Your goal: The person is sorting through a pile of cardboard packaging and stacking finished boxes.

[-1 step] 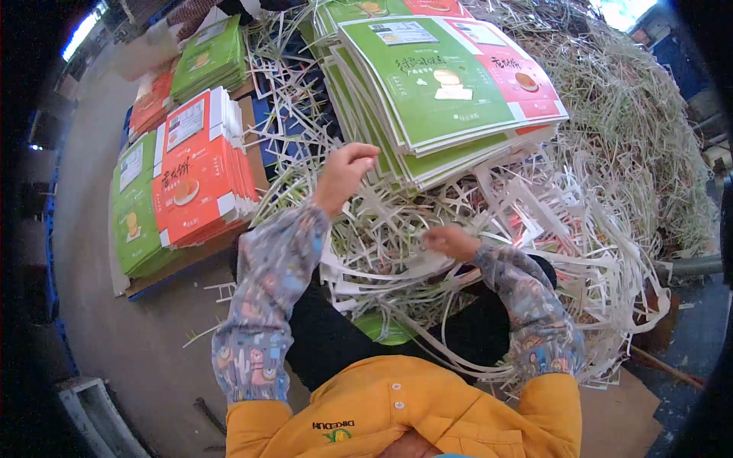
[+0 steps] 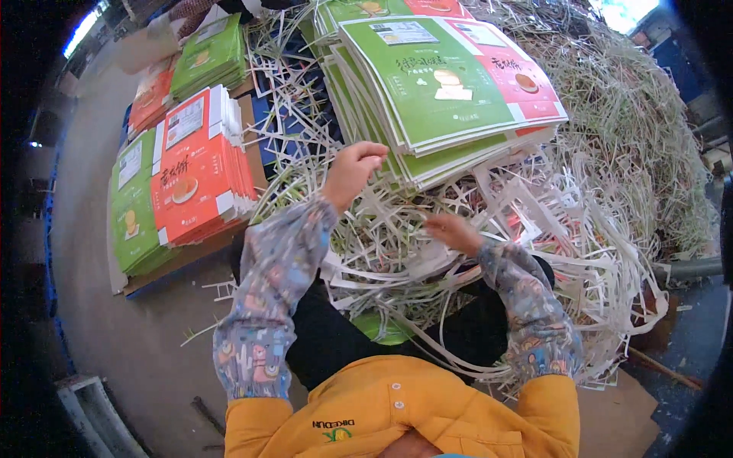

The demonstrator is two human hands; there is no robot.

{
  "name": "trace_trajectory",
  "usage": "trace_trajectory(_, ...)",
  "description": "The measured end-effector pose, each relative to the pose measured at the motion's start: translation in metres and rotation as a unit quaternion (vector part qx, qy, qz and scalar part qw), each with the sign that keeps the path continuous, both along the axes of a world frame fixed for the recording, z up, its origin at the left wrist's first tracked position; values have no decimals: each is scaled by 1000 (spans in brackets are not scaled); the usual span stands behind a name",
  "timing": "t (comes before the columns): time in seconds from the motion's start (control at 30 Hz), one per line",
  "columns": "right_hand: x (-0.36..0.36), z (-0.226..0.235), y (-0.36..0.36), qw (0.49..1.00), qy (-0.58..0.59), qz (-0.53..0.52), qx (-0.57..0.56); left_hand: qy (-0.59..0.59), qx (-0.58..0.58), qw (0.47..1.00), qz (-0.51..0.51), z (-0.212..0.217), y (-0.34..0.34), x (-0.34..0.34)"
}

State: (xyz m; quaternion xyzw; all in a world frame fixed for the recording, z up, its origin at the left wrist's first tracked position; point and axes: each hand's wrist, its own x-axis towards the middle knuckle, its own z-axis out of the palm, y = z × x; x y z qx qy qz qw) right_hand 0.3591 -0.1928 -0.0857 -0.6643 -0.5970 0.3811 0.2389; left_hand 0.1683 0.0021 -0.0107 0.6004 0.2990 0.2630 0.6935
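A tall stack of printed cardboard sheets point(image 2: 458, 84), green and red with white edges, lies ahead of me. My left hand point(image 2: 353, 174) is closed, with its fingers curled at the near left edge of this stack. Whatever those fingers may pinch is hidden. My right hand point(image 2: 456, 231) hovers over the tangled white paper trimmings point(image 2: 527, 206) below the stack's near edge, apart from the sheets. Motion smears its fingers, which point left. Thin curved strips of trimmings spill over my lap around a green piece point(image 2: 384, 328).
At the left stand neat stacks of red sheets point(image 2: 195, 172) and green sheets point(image 2: 135, 214) on a low board. More green sheets point(image 2: 210, 57) are behind them. A large heap of shredded strips point(image 2: 626, 130) rises at the right. A metal frame point(image 2: 99, 416) is at lower left.
My left hand has shifted slightly to the right along the stack's edge. My right hand has tilted a little, its fingers slightly higher. The stacks stay in place.
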Motion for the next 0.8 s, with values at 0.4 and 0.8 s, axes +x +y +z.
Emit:
trace_trajectory(0.4, 22, 63, 79, 879, 302, -361, 76, 21, -83, 994, 72, -29, -11, 75)
trace_trajectory(0.8, 22, 54, 91, 760, 484, -430, 56, -44, -238, 967, 85, -25, -6, 71)
